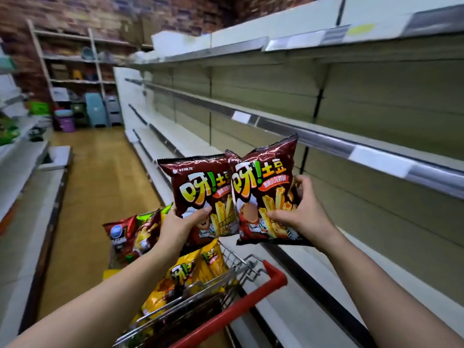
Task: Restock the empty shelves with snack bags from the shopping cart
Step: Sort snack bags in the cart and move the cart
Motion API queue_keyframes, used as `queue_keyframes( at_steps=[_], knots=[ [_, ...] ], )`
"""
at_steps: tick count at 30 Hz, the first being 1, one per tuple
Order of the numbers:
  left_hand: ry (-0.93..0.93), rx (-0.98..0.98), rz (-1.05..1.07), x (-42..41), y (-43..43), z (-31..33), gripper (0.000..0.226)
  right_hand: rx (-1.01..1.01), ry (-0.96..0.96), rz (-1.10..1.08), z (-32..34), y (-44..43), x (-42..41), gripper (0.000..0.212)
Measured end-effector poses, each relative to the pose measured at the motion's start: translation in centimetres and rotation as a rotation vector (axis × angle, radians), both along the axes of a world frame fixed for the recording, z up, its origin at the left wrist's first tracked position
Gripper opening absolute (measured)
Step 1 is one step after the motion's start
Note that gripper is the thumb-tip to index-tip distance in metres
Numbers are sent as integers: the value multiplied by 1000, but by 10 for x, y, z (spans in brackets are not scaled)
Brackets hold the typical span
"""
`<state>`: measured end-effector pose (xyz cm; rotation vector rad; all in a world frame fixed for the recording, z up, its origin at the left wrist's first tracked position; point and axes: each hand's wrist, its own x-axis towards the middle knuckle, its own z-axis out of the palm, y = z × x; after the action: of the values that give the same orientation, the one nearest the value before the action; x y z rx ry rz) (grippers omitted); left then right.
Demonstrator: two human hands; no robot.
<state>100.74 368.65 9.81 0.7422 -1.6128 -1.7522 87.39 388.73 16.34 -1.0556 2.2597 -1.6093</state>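
A floor [100, 184] of wood colour runs to the left of the shopping cart [275, 278] and on beyond it. The cart is of wire with a red handle. To the right of the cart stand the long shelves [364, 116], with bare cream boards, a grey-green back panel and metal price rails. Far beyond the cart a brick wall [75, 11] closes the aisle. In front of the wall a white rack [72, 69] carries boxes and plastic goods, which are too blurred to name.

There is one cart, and two hands with two bags in them. Both bags have the same print: dark red, with big yellow-orange letters and a picture of potato sticks. Inside the cart I count at least two yellow bags [193, 272] near the handle. At its far end lie some red and dark bags [133, 234], but I cannot tell their exact number.

The left hand [178, 227] grips the left bag [198, 182] at its lower left corner, with the thumb lying across the front; the fingers behind it are hidden. The right hand [307, 212] grips the right bag [263, 182] at its right edge, with the fingers curled onto the front. Both bags are held upright above the far end of the cart. The right bag leans a little toward the shelves and covers the right edge of the left bag.
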Motion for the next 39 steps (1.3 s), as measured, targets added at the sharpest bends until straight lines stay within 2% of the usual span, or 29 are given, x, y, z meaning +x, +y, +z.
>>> queue_keyframes(
  at_steps=[5, 10, 19, 21, 24, 27, 30, 34, 37, 39],
  knots=[
    [41, -40, -190, -24, 46, 26, 35, -82, -25, -62, 25, 54, 17, 76],
    [56, -61, -426, -57, 83, 52, 29, -209, -61, -212, 50, 104, 29, 78],
    [34, -101, -787, -96, 125, 83, 77, -278, -72, -516, 75, 160, 65, 79],
    [49, -132, -866, -101, 142, 93, 66, -306, -86, -592, 80, 176, 76, 86],
    [63, -134, -1005, -102, 173, 110, 44, -452, -157, -655, 90, 208, 93, 83],
    [82, -118, -1101, -101, 204, 126, 33, -572, -195, -728, 102, 243, 110, 75],
    [86, -70, -1186, -100, 234, 141, 27, -589, -210, -813, 113, 280, 119, 78],
    [79, -79, -1239, -107, 271, 165, 27, -588, -232, -789, 128, 327, 113, 63],
    [36, -122, -1243, -120, 298, 187, 36, -565, -261, -712, 142, 358, 100, 19],
    [16, -136, -1225, -130, 314, 202, 37, -575, -279, -701, 151, 380, 86, 11]
  ],
)
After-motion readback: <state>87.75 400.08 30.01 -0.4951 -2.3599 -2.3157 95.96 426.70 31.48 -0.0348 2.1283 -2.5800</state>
